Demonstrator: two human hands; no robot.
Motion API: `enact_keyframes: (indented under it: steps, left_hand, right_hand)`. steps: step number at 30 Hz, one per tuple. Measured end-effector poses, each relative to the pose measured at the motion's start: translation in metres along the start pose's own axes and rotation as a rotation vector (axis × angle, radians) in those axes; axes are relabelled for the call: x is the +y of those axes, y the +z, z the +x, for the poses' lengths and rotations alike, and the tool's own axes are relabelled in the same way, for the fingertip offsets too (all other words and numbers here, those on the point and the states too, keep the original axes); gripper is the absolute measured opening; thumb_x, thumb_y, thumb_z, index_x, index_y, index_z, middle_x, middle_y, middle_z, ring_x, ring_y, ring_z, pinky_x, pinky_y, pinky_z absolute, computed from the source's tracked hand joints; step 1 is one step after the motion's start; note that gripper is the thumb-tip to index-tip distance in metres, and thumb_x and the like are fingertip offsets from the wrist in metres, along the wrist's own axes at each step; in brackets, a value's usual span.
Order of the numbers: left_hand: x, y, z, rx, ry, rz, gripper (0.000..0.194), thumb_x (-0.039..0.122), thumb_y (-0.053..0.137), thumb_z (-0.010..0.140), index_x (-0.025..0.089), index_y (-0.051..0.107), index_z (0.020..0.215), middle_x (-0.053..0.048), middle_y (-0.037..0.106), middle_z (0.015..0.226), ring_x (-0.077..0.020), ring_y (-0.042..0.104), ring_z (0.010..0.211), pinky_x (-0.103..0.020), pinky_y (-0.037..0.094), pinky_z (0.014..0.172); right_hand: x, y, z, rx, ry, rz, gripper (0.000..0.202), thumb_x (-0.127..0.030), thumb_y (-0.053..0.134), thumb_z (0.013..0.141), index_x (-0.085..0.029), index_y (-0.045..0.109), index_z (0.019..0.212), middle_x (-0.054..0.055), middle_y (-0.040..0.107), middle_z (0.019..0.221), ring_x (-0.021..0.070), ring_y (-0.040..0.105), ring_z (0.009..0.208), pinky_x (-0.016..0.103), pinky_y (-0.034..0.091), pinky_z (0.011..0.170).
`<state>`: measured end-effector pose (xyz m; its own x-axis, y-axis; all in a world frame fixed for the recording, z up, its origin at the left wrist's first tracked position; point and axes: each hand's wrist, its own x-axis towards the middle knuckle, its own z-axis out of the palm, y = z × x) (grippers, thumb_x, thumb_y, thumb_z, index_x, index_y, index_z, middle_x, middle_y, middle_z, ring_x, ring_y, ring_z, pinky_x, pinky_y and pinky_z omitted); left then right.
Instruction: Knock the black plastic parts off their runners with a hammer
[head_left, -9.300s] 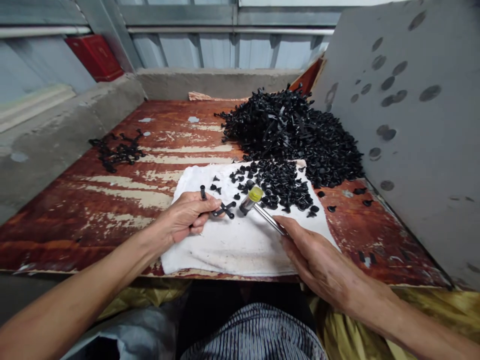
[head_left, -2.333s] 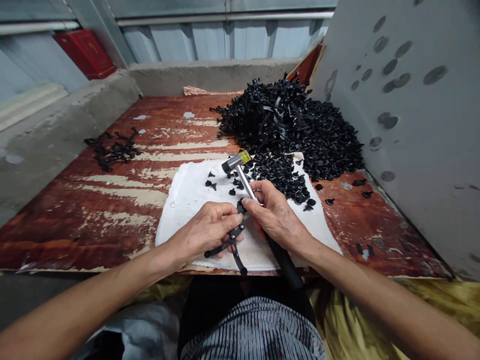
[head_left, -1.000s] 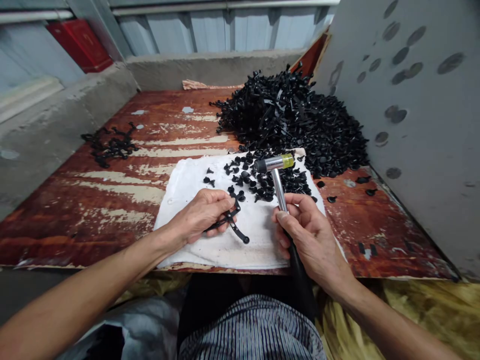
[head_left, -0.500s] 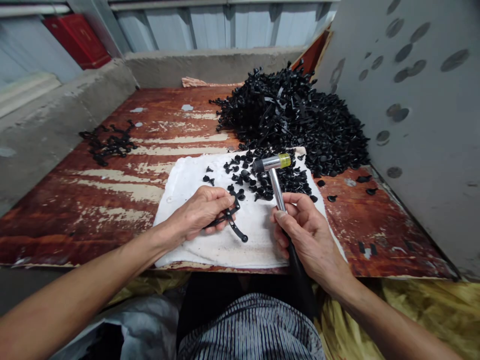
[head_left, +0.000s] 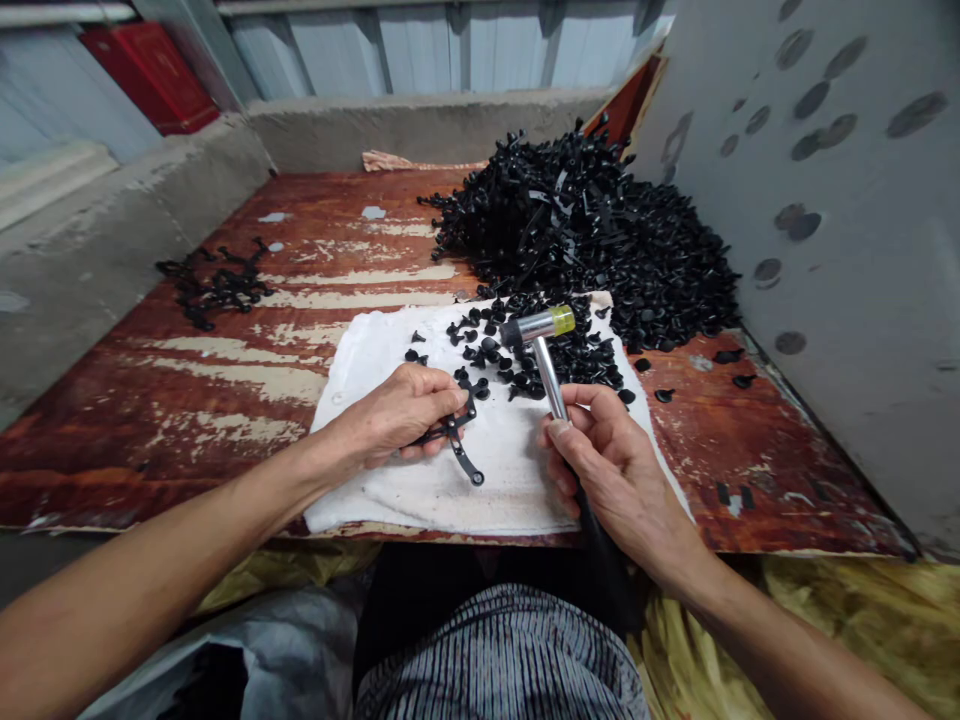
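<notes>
Left hand: fingers closed on our black jointed piece over the cloth, one link slanting rightward, towards us
Right hand: curled round our hammer, shaft slanting forward-left
Hammer head: beyond both hands, nearer our right

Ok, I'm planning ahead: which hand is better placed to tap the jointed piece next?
Probably the right hand: it holds the mallet by its shaft, while the left hand pinches the black jointed piece over the white cloth.

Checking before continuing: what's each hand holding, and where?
Right hand: hammer, where metal shaft meets black handle. Left hand: black jointed piece, pinched by one arm.
</notes>
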<state>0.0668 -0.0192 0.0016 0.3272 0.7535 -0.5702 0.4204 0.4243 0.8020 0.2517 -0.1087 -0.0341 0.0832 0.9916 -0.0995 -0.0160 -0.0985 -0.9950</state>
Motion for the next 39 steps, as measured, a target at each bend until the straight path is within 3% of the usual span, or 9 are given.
enact_keyframes:
  steps: [5,9,13,16,21,28,33,36,39]
  left_hand:
    - [0.001,-0.011,0.007,-0.095,0.047,0.072,0.032,0.020,0.054,0.091,0.016,0.057,0.059,0.001,0.048,0.036,-0.0048,0.034,0.024,-0.014,0.018,0.026]
    - [-0.001,-0.014,0.010,-0.109,0.063,0.062,0.029,0.020,0.060,0.086,0.017,0.056,0.058,0.001,0.046,0.034,-0.0048,0.033,0.024,-0.014,0.016,0.027]
    - [0.000,-0.013,0.011,-0.112,0.085,0.077,0.028,0.022,0.062,0.084,0.017,0.056,0.057,0.001,0.046,0.034,-0.0046,0.032,0.024,-0.014,0.017,0.027]
    - [0.001,-0.012,0.010,-0.127,0.069,0.079,0.030,0.022,0.062,0.085,0.017,0.054,0.056,0.002,0.045,0.033,-0.0043,0.031,0.025,-0.014,0.017,0.028]
    - [-0.002,-0.015,0.012,-0.125,0.095,0.131,0.028,0.022,0.058,0.087,0.017,0.054,0.060,0.002,0.046,0.035,-0.0043,0.031,0.025,-0.014,0.017,0.028]
    - [-0.008,-0.024,0.020,-0.184,0.105,0.166,0.027,0.022,0.055,0.091,0.017,0.054,0.065,0.002,0.048,0.037,-0.0042,0.032,0.026,-0.015,0.019,0.028]
    - [-0.008,-0.026,0.023,-0.214,0.106,0.198,0.029,0.025,0.057,0.090,0.017,0.054,0.063,0.002,0.047,0.038,-0.0042,0.032,0.027,-0.016,0.019,0.030]
    - [-0.008,-0.027,0.025,-0.188,0.117,0.241,0.028,0.024,0.057,0.089,0.016,0.055,0.062,0.002,0.047,0.038,-0.0044,0.032,0.028,-0.018,0.018,0.030]
    - [-0.008,-0.028,0.027,-0.163,0.131,0.285,0.027,0.023,0.058,0.088,0.016,0.056,0.062,0.001,0.050,0.041,-0.0045,0.033,0.028,-0.018,0.018,0.031]
  right_hand:
    - [-0.008,-0.012,-0.010,-0.060,-0.188,-0.307,0.035,-0.029,0.052,0.095,-0.027,0.053,0.130,0.001,0.059,0.078,0.0131,0.052,0.051,0.023,0.040,0.039]
    - [-0.011,-0.020,-0.013,-0.030,-0.467,-0.565,0.052,-0.018,0.046,0.096,-0.028,0.047,0.146,0.009,0.068,0.096,0.0225,0.068,0.078,0.039,0.058,0.069]
    - [-0.009,-0.026,-0.009,-0.181,-0.600,-0.789,0.063,-0.008,0.044,0.091,-0.025,0.043,0.152,0.014,0.070,0.117,0.0287,0.070,0.100,0.049,0.059,0.086]
    - [-0.008,-0.027,-0.010,-0.061,-0.680,-0.766,0.071,-0.004,0.044,0.092,-0.031,0.032,0.157,0.011,0.061,0.139,0.0273,0.065,0.117,0.046,0.056,0.096]
    - [-0.004,-0.026,-0.008,-0.167,-0.626,-0.861,0.066,-0.006,0.044,0.091,-0.024,0.039,0.154,0.014,0.072,0.117,0.0277,0.072,0.098,0.046,0.061,0.084]
    - [-0.006,-0.028,-0.004,-0.150,-0.706,-0.904,0.066,-0.003,0.042,0.092,-0.020,0.036,0.155,0.013,0.073,0.113,0.0219,0.074,0.090,0.037,0.063,0.078]
    - [-0.004,-0.031,-0.006,-0.080,-0.695,-0.835,0.069,-0.007,0.044,0.094,-0.025,0.028,0.158,0.012,0.062,0.139,0.0244,0.068,0.112,0.040,0.061,0.089]
    - [-0.002,-0.032,-0.006,-0.184,-0.658,-0.897,0.067,-0.006,0.043,0.093,-0.025,0.033,0.157,0.012,0.071,0.124,0.0234,0.073,0.097,0.040,0.063,0.082]
    - [-0.001,-0.033,-0.005,-0.115,-0.703,-0.861,0.069,-0.004,0.043,0.092,-0.024,0.032,0.157,0.013,0.068,0.129,0.0225,0.073,0.099,0.038,0.061,0.085]
